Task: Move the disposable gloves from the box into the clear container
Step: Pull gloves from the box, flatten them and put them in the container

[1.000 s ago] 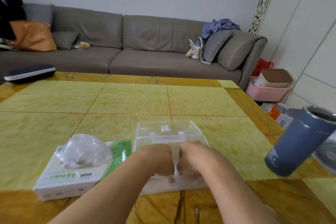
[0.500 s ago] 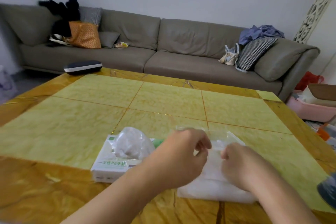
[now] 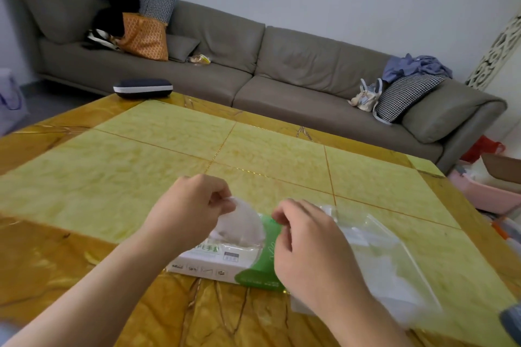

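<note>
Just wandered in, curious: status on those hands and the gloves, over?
Left hand pinching glove sticking out of box. Right hand curled beside it, grip unclear. Container waits right of box. Nothing in the way.

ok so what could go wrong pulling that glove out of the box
The left hand pinches the glove sticking out of the glove box, and neither hand appears to hold the box down, so it may lift or slide. More gloves may drag out together. The right hand hangs over the box's green end, beside the clear container, and could nudge it.
</note>
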A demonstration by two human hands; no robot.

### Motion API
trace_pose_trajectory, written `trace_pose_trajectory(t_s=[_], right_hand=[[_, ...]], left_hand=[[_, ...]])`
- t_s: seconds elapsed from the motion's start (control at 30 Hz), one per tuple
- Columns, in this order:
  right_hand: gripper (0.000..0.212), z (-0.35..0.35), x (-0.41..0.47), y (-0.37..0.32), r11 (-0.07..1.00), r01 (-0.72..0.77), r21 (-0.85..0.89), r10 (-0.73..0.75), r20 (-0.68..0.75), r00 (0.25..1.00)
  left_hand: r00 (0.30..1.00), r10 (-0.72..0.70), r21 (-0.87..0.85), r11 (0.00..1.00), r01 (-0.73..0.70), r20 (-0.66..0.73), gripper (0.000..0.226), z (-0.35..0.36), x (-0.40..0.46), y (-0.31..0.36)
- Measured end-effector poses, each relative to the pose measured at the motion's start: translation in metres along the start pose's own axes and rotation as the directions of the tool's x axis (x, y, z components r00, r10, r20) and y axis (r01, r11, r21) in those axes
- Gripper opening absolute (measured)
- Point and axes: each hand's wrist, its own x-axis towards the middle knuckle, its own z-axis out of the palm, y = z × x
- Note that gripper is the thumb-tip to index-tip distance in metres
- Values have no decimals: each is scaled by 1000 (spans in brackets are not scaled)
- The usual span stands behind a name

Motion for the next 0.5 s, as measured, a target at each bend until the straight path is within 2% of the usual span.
trace_pose_trajectory(t_s=[0.07,0.1,0.2,0.3,0.37,0.43,0.5], right_hand=[[18,4,12,-6,997,10,82,-12,27,1000],[23,6,18,-8,994,-14,111,7,66,998],[39,15,37,-11,996,-82,22,76,189,979],[28,24,45,-10,997,-24,-73,33,123,992],[22,28,48,-8,996,8,-85,-2,78,997],[15,30,49,-6,999,1,-39,2,70,998],[14,32,50,-2,1000,-10,-12,11,64,998]], left_hand=[[1000,20,31,999,-20,-2,16,3,1,-1],[999,33,43,999,-33,11,18,5,0,0],[996,56,39,998,-58,63,24,7,1,0],[988,53,-40,998,-48,143,18,4,0,-4],[963,33,-91,996,-9,266,6,0,-3,-4],[941,-3,-30,999,14,339,24,0,-6,-4],[946,-31,39,999,19,323,35,3,-8,-2]])
